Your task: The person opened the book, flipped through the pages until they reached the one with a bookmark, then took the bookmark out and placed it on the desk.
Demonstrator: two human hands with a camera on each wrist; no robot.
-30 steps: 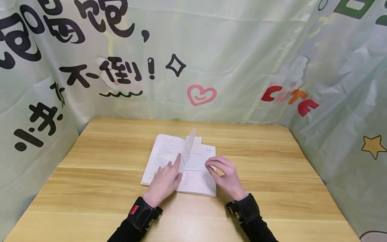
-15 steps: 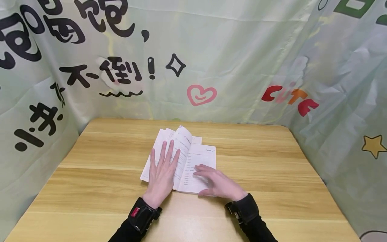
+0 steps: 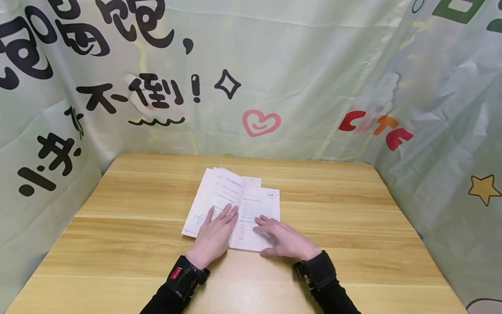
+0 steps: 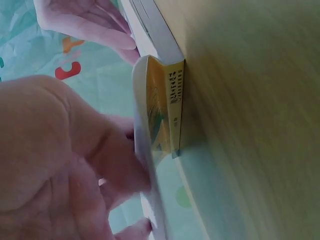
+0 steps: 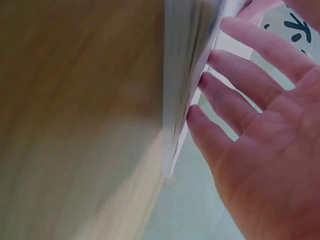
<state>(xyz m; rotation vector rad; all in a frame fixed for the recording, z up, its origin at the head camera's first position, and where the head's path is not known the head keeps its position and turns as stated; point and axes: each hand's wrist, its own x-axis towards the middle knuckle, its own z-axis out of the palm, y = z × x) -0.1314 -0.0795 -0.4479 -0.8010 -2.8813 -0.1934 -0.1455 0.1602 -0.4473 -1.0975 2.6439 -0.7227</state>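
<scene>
An open paperback book (image 3: 256,209) lies on the wooden table, printed text on both pages. My left hand (image 3: 215,233) rests on the left page near the inner fold, its fingers extended. In the left wrist view the yellow spine (image 4: 175,95) shows dark lettering, and the turned pages bow away from it. My right hand (image 3: 284,237) lies over the lower right page, fingers spread and slightly bent. Seen from the right wrist, the fingertips (image 5: 195,117) touch the page close to the edge of the thick page block (image 5: 182,75).
The wooden table (image 3: 353,226) surrounds the book on all sides. A pale printed curtain (image 3: 306,78) hangs behind and at both sides, with black characters, a pink heart and colored letters. A small white paper edge (image 3: 252,181) sticks out behind the book's top.
A page that stood upright has swung over to the left and lies down there. My left hand spread out over it, then slid back toward the fold. My right hand moved left onto the right page.
</scene>
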